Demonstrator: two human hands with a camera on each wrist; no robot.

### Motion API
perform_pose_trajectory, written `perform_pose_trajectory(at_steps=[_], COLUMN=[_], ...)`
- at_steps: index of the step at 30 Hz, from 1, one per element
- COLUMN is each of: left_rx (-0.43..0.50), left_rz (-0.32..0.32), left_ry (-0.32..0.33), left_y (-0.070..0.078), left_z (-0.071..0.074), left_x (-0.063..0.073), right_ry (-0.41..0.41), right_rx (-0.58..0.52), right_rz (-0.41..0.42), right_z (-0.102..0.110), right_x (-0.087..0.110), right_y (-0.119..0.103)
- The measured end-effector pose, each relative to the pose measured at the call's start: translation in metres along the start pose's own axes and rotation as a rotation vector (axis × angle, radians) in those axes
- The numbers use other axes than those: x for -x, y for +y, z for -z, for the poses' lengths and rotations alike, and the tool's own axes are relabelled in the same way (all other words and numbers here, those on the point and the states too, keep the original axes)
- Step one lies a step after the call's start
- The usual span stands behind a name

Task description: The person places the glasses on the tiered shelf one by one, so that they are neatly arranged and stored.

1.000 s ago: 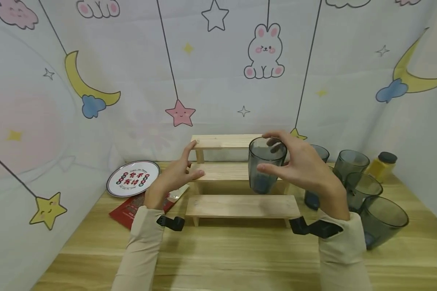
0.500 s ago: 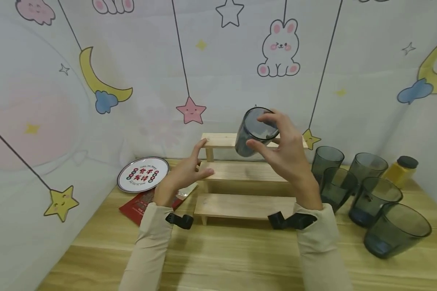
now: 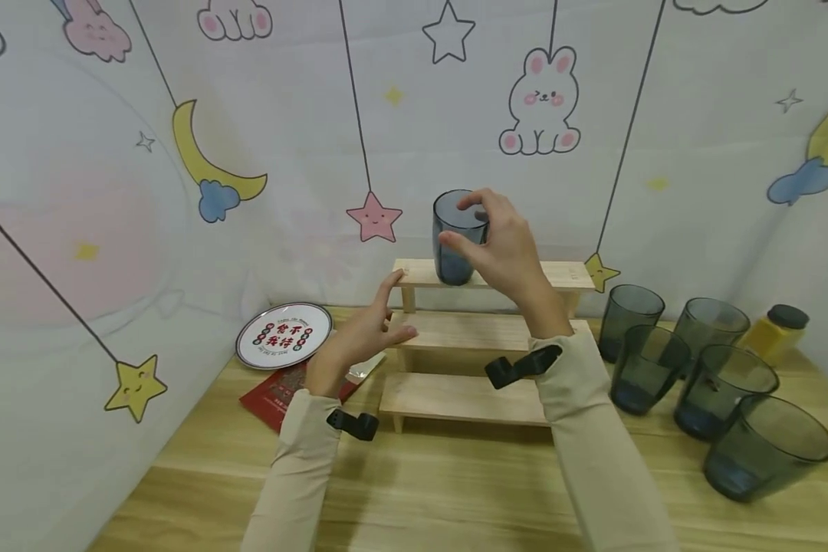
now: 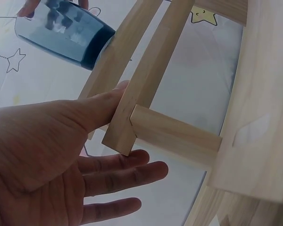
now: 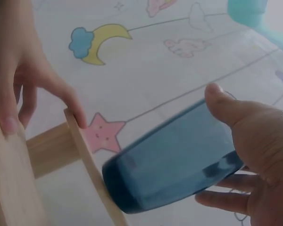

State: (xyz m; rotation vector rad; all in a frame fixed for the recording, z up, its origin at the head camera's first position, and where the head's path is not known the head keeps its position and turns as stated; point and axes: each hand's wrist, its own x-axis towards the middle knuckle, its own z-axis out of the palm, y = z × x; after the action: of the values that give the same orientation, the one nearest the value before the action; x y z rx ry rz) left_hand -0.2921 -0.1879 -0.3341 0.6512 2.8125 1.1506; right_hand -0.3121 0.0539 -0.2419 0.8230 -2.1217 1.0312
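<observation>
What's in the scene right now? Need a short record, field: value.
right_hand: right hand grips a tinted glass
held_glass: upright, base at the top shelf; full contact unclear
left_hand: left hand touches the left end of the wooden rack
rack: three stepped shelves, on the table
table_right: five more glasses, yellow bottle with dark cap
table_left: white plate with printed characters, red packet

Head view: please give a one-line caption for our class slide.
Right hand holds a glass at the top shelf; left hand touches the wooden rack.
</observation>
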Motion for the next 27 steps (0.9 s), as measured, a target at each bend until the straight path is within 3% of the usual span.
perform_pose_trajectory(at_steps=[7, 13, 20, 24, 27], left_rx=[-0.045, -0.078, -0.082, -0.075, -0.057], left_rz=[-0.007, 0.005, -0.002, 0.000, 0.002], left_ry=[0.022, 0.029, 0.041, 0.032, 0.026], left_y=[0.003, 0.001, 0.001, 0.000, -0.001], left_z=[0.003, 0.003, 0.002, -0.001, -0.002], left_x=[-0.003, -0.002, 0.001, 0.000, 0.000], right_ry=[0.021, 0.053, -0.035, -0.105, -0.159], right_rx=[0.050, 0.028, 0.041, 0.079, 0.050], right_rz=[-0.140, -0.224, -0.281, -0.295, -0.295], right_z=[-0.008, -0.021, -0.025, -0.018, -0.009], right_x=[-0.008, -0.010, -0.008, -0.004, 0.001], right_y=[0.004, 0.002, 0.000, 0.000, 0.001])
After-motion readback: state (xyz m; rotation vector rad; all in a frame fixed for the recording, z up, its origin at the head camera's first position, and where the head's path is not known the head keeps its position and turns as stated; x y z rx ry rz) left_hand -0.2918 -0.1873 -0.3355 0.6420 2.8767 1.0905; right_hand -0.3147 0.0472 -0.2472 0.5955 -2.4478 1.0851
